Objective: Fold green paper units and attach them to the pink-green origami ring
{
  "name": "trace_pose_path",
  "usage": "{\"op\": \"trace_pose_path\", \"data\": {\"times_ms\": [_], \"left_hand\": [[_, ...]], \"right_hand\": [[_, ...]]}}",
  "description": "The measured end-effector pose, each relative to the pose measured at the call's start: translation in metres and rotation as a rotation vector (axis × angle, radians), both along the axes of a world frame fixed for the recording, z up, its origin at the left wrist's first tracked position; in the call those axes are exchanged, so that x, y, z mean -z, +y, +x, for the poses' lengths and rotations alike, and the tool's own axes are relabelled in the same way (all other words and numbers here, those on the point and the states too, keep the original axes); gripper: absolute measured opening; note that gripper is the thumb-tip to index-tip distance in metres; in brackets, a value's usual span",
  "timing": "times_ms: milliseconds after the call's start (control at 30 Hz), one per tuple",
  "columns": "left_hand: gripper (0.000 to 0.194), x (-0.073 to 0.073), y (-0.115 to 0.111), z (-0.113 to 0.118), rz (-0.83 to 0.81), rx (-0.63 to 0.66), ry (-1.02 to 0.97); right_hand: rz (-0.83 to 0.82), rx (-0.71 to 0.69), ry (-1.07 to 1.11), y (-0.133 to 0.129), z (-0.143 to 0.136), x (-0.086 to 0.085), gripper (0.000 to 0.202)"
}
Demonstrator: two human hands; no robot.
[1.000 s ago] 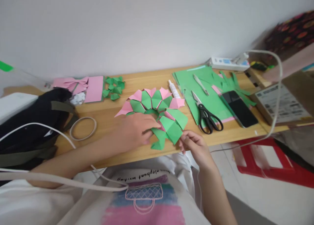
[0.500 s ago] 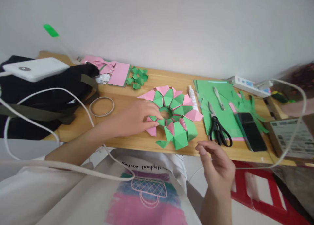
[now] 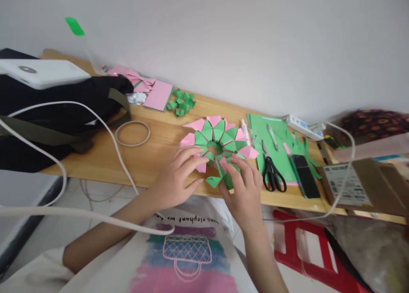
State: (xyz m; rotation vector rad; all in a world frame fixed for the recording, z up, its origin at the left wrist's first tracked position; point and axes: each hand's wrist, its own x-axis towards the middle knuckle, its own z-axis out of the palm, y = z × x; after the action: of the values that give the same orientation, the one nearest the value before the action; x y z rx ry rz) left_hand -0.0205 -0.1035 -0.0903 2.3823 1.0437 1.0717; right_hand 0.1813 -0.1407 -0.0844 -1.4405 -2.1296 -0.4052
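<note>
A paper flower ring (image 3: 219,131), folded from green inner pieces and pink outer points, lies near the table's front edge. On its left side rests my left hand (image 3: 182,171), fingertips gripping the folds while the thumb sits lower down. My right hand (image 3: 244,184) is closed over the green petals at the lower right, covering part of them. Between the two hands a green folded piece (image 3: 213,181) sticks out at the front of the ring. Right of the ring lie black-handled scissors (image 3: 273,175) and a white glue tube (image 3: 245,130).
Green paper sheets (image 3: 260,126) carry a cutter (image 3: 273,136) and a phone (image 3: 305,178). A power strip (image 3: 303,126) and cardboard box (image 3: 367,190) are at right. Behind are small green folded pieces (image 3: 181,102) and pink paper (image 3: 159,94). A tape ring (image 3: 132,134) and black bag (image 3: 64,114) lie left.
My right hand has moved up and left from the table's edge onto the flower's lower right petals. My left hand has shifted slightly down and left, fingers spreading more. The view has turned slightly.
</note>
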Motion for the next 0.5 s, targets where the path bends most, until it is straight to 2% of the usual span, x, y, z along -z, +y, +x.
{"op": "trace_pose_path", "data": {"times_ms": [100, 233, 500], "left_hand": [[0.041, 0.011, 0.005, 0.005, 0.129, -0.064, 0.094], [0.026, 0.015, 0.011, 0.006, 0.321, -0.174, 0.085], [0.011, 0.014, 0.021, 0.008, 0.412, -0.204, -0.036]], "right_hand": [[0.144, 0.012, 0.105, 0.004, -0.006, 0.010, 0.032], [0.232, 0.001, 0.158, 0.009, -0.010, 0.017, 0.036], [0.256, 0.009, 0.230, 0.014, -0.018, 0.021, 0.035]]}}
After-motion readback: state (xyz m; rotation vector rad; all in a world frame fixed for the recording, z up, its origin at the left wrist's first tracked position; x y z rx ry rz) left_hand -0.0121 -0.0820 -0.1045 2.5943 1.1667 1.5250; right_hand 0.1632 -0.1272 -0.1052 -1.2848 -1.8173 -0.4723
